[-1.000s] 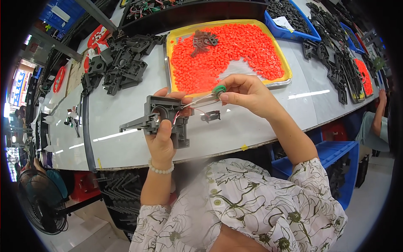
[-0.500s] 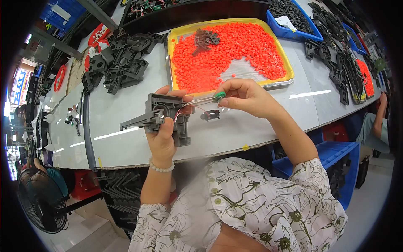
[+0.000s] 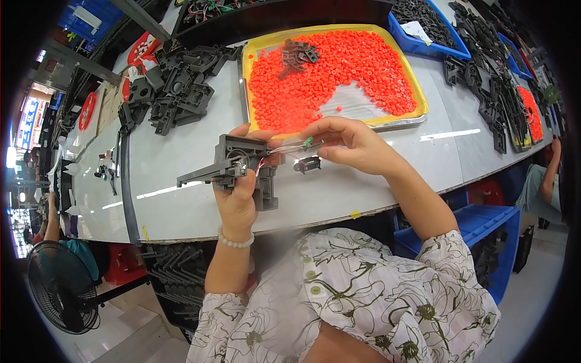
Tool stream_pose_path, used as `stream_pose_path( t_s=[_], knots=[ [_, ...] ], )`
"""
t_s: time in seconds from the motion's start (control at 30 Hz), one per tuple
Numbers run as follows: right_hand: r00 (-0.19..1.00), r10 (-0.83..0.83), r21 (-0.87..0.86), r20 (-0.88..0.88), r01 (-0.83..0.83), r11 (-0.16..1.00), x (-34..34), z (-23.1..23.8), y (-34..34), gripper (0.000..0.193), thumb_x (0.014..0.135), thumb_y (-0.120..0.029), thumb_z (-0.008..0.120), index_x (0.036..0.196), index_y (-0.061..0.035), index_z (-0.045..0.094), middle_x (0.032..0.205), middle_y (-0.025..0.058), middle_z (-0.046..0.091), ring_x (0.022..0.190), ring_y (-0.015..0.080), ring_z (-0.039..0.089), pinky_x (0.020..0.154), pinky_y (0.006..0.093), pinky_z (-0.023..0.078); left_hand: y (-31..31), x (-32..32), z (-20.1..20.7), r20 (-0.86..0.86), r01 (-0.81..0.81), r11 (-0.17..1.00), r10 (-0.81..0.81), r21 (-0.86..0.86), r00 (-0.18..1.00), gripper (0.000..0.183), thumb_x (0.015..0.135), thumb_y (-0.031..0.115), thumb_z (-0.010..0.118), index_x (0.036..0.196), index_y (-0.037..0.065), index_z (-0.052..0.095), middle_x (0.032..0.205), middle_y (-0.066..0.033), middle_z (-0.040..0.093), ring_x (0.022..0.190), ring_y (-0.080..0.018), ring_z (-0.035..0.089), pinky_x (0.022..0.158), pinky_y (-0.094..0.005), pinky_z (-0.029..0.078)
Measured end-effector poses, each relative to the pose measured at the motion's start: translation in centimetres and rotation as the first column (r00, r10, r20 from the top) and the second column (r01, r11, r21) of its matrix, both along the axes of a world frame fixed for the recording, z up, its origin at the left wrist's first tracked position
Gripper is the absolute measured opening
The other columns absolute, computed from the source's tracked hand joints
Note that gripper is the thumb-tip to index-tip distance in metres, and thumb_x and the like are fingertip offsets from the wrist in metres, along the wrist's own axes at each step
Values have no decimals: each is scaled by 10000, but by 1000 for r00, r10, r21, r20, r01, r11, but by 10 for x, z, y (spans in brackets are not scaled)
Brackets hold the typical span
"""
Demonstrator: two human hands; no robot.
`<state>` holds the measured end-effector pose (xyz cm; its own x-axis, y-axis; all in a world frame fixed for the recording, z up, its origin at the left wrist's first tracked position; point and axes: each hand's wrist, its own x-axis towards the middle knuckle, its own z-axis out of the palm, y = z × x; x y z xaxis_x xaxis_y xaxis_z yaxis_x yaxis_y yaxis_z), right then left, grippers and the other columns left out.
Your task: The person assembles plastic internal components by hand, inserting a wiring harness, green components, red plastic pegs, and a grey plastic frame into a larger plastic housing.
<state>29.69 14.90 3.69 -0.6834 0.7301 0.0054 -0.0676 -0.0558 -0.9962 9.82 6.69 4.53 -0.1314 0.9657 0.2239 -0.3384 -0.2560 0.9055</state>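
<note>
My left hand [image 3: 237, 199] is closed round a dark grey plastic housing [image 3: 233, 158], which has a long arm sticking out to the left and a round opening facing up. Thin white and red wires [image 3: 289, 147] run out of the housing to the right. At their end is a small green circuit board [image 3: 308, 142], seen nearly edge-on between the thumb and fingers of my right hand [image 3: 351, 145]. Just below those fingers, a small black cylindrical part [image 3: 307, 164] hangs on a wire over the white table.
Beyond my hands stands a yellow-rimmed tray [image 3: 245, 78] of small red plastic pieces, with brown parts [image 3: 296, 57] on top. Similar grey housings [image 3: 175, 91] are heaped at left. A blue bin [image 3: 426, 48] of black parts sits at far right. A fan [image 3: 63, 287] stands lower left.
The green circuit board has turned from face-on to nearly edge-on, and my right fingers have shifted round it. The black part has swung slightly right. My left hand still holds the housing.
</note>
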Motion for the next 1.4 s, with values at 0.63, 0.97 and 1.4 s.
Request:
stream_pose_path(
  t_s=[0.63,0.97,1.4],
  knots=[
    [968,-237,623,85,134,771,-24,16,-16,297,658,-49,711,949,-59,652,762,31,622,663,155,570,626,265,458,7,8,-11,62,100,995,-101,18,993,592,801,194,656,1268,-13,358,1156,-151,520,1019,-209,548,873,-362,473],
    [962,-235,673,138,83,735,-30,28,-19,191,709,-129,700,874,-48,650,705,56,586,589,167,540,561,288,443,2,1,-15,12,56,997,-56,46,998,568,796,146,654,1262,-7,367,1138,-122,524,1008,-169,538,897,-321,438],
    [989,-110,267,100,79,960,-40,29,-24,187,740,-53,650,926,-32,650,728,55,621,621,107,558,585,238,452,-5,-6,-12,-15,22,998,-21,63,1000,533,801,113,644,1252,1,383,1133,-118,532,1014,-165,544,902,-307,441]
  ],
)
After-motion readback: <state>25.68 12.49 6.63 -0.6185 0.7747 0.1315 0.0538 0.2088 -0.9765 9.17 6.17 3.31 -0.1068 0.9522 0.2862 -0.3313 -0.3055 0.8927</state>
